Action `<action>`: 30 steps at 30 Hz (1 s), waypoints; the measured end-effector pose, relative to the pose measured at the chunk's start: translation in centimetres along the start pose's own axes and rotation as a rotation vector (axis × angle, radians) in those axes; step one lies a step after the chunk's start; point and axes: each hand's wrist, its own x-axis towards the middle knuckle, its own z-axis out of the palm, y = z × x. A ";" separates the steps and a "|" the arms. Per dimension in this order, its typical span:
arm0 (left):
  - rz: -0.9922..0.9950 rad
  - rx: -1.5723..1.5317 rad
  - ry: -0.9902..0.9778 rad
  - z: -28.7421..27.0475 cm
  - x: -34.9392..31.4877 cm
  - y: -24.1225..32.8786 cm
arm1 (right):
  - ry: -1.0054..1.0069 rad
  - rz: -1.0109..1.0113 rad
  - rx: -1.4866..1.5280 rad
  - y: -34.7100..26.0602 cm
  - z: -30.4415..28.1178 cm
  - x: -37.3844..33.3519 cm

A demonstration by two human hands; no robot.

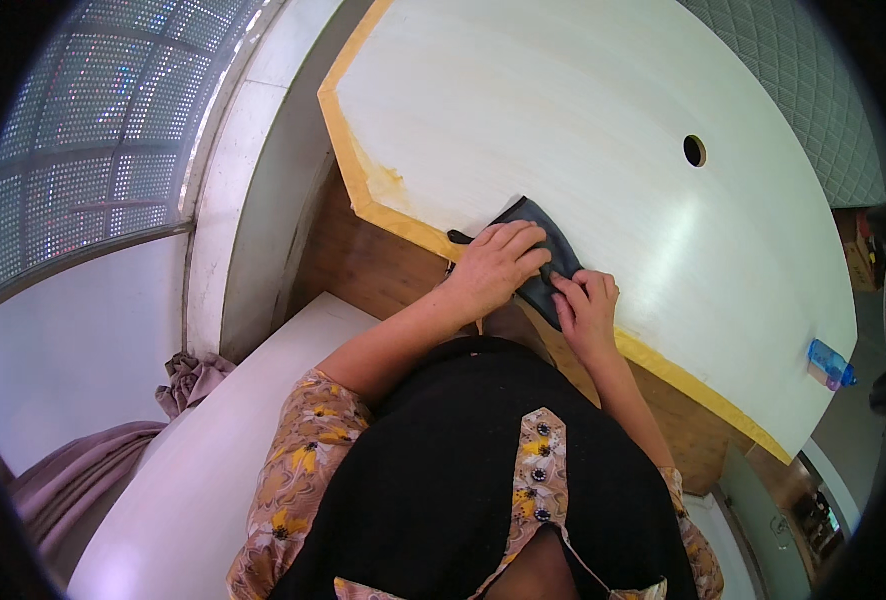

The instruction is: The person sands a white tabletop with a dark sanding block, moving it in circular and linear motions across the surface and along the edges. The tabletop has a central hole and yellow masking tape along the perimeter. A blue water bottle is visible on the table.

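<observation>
A flat dark grey-blue pouch (559, 244) with what looks like a short black loop (459, 237) at its left end lies at the near edge of the white table (603, 110). My left hand (501, 262) rests over its left part, fingers bent onto the fabric. My right hand (589, 312) pinches the pouch at its near right side, thumb and fingers close together. Both hands are almost touching over the middle of the pouch. What lies under my fingers is hidden.
Yellow edging (688, 378) runs along the table's near side. A round hole (695, 151) pierces the tabletop. At the right edge sits a blue translucent bottle (829, 366). A window with a perforated screen (103, 140) and bunched mauve cloth (191, 384) are at left.
</observation>
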 end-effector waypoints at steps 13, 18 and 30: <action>-0.259 0.140 0.138 -9.4 -3.6 -11.8 | 0.048 -0.186 0.114 -6.7 8.3 12.7; -0.121 0.106 0.062 -6.9 -1.3 -9.7 | 0.124 -0.120 0.048 -4.3 6.9 8.7; 0.272 -0.003 -0.124 0.4 6.0 -2.9 | 0.365 0.157 -0.185 1.6 0.6 0.7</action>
